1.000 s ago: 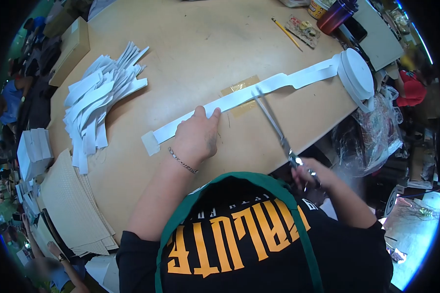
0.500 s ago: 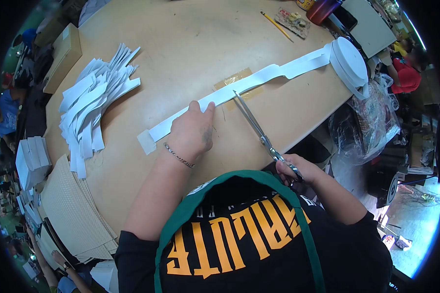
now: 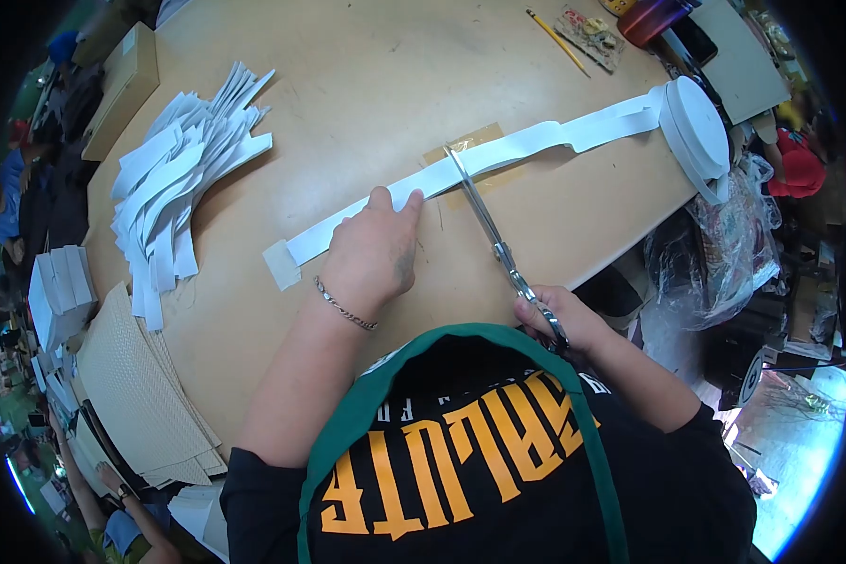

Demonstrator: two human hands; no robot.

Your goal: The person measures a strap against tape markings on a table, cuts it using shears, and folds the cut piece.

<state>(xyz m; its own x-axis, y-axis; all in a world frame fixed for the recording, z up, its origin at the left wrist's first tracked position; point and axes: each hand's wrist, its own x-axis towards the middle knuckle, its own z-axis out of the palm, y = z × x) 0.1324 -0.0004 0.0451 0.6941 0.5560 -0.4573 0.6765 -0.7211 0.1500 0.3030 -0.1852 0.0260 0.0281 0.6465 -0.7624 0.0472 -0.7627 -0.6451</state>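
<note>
A white strip of tape or ribbon (image 3: 522, 143) runs across the table from a white roll (image 3: 694, 117) at the right. My left hand (image 3: 378, 246) presses the strip's near part against the table, with thumb and forefinger apart and the other fingers partly hidden. In my right hand (image 3: 559, 318) are metal scissors (image 3: 500, 249), held by the handles. Their blades lie across the strip, the tip just past its far edge, to the right of my left hand. A pale tape piece (image 3: 282, 265) sits on the table at the strip's left end.
A heap of cut white strips (image 3: 183, 183) lies on the table (image 3: 348, 75) at left. Stacked textured sheets (image 3: 136, 385) are nearer me. A pencil (image 3: 559, 42) lies at the back right. Clear plastic bags (image 3: 724, 249) hang past the right edge; another person's arms show at lower left.
The scissors have moved up and left, and their blades now cross the strip. My left hand stays on the strip. The view has shifted slightly.
</note>
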